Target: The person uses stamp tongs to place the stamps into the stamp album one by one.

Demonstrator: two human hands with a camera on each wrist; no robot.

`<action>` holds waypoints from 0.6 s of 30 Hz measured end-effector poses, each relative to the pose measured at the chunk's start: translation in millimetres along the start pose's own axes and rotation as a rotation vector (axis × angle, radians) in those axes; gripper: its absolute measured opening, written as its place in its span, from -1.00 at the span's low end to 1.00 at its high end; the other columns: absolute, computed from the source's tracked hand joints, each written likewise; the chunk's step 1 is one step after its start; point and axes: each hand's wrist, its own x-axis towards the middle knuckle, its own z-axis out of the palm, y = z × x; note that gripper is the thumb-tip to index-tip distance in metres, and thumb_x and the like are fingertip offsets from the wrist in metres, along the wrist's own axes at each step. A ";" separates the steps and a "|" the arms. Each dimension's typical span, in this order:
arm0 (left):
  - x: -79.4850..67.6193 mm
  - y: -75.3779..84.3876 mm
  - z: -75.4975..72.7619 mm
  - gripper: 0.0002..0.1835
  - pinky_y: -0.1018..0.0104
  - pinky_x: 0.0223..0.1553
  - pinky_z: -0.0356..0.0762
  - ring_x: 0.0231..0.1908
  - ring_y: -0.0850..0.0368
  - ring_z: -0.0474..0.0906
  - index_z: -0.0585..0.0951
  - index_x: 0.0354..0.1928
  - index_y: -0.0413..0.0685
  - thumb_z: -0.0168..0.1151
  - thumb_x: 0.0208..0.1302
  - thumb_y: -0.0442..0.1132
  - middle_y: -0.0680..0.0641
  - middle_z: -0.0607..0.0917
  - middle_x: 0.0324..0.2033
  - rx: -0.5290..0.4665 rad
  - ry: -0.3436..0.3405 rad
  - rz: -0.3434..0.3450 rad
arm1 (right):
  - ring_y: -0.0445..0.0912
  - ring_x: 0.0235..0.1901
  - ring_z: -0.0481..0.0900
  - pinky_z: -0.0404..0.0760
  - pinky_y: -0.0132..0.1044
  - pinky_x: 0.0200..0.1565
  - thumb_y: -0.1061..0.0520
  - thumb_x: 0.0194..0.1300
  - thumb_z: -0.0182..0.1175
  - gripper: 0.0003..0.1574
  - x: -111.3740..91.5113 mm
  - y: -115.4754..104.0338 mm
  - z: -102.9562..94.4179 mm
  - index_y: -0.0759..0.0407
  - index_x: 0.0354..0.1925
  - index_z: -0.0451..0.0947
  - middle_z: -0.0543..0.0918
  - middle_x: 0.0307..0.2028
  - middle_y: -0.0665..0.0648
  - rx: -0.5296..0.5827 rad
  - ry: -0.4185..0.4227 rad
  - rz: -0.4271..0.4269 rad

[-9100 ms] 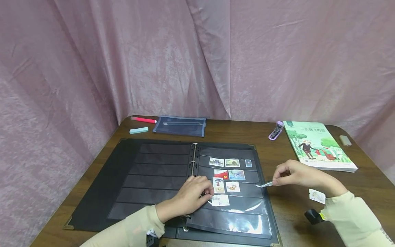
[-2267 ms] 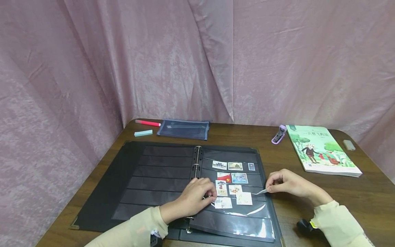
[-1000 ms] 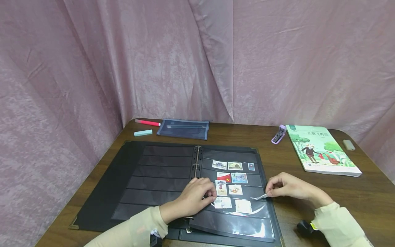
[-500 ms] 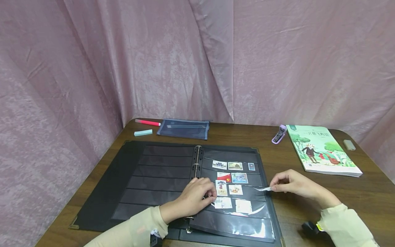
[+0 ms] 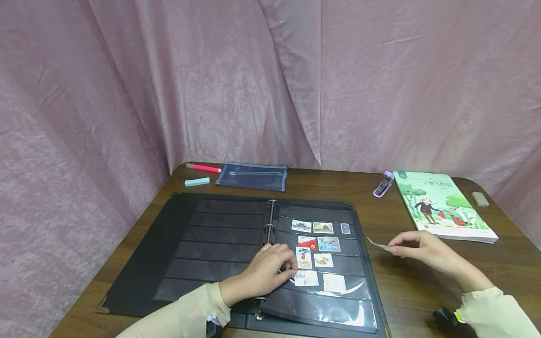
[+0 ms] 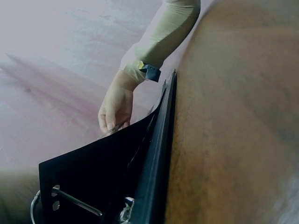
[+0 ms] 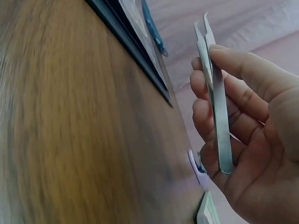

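1. At far left we see a pink marker (image 5: 202, 167), a mint eraser (image 5: 196, 181) and a mesh pencil case (image 5: 251, 176), set back on the table (image 5: 422, 291).
2. The stamp album (image 5: 211, 244) lies open. Our left hand (image 5: 268, 270) rests with curled fingers on the page's inner edge, apparently to steady the sleeve.
3. The stamps (image 5: 319, 256) sit in the right page's clear strips.
4. Our right hand (image 5: 416, 249) pinches steel tweezers (image 5: 378, 244) beside the album; tips pressed together, carrying nothing.
5. A stapler (image 5: 382, 184) and a picture book (image 5: 444, 206) lie beyond.
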 end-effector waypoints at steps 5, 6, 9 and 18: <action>0.2 0.2 -0.1 -0.89 0.54 -0.29 0.16 -0.41 0.42 0.29 0.49 -0.46 0.24 0.26 0.07 -0.10 0.26 0.42 -0.50 -0.009 -0.007 -0.005 | -0.25 -0.53 0.49 0.44 -0.36 -0.52 0.23 0.21 0.10 -0.85 -10.3 5.8 -7.6 0.28 -0.27 0.55 0.61 -0.51 0.03 0.023 0.012 -0.005; 0.3 0.2 0.0 -0.89 0.54 -0.29 0.16 -0.41 0.42 0.29 0.49 -0.46 0.24 0.26 0.07 -0.11 0.26 0.42 -0.50 -0.009 -0.008 -0.006 | -0.25 -0.54 0.49 0.43 -0.36 -0.54 0.23 0.21 0.10 -0.85 -12.4 6.8 -8.9 0.28 -0.27 0.55 0.60 -0.52 0.02 0.027 0.012 -0.002; 0.2 0.3 0.0 -0.89 0.54 -0.29 0.16 -0.41 0.42 0.29 0.49 -0.46 0.24 0.25 0.07 -0.11 0.26 0.42 -0.50 -0.007 -0.009 -0.006 | -0.24 -0.54 0.50 0.43 -0.35 -0.54 0.24 0.22 0.09 -0.84 -18.4 9.4 -11.9 0.29 -0.26 0.54 0.59 -0.53 0.01 0.029 0.017 0.003; 0.0 -0.5 0.9 -0.89 0.54 -0.30 0.16 -0.41 0.43 0.29 0.49 -0.46 0.24 0.26 0.07 -0.11 0.26 0.43 -0.51 -0.008 -0.001 -0.004 | -0.36 -0.48 0.43 0.39 -0.41 -0.46 0.20 0.18 0.14 -0.85 -32.9 19.6 -19.2 0.21 -0.27 0.58 0.62 -0.45 -0.06 -0.056 0.104 0.084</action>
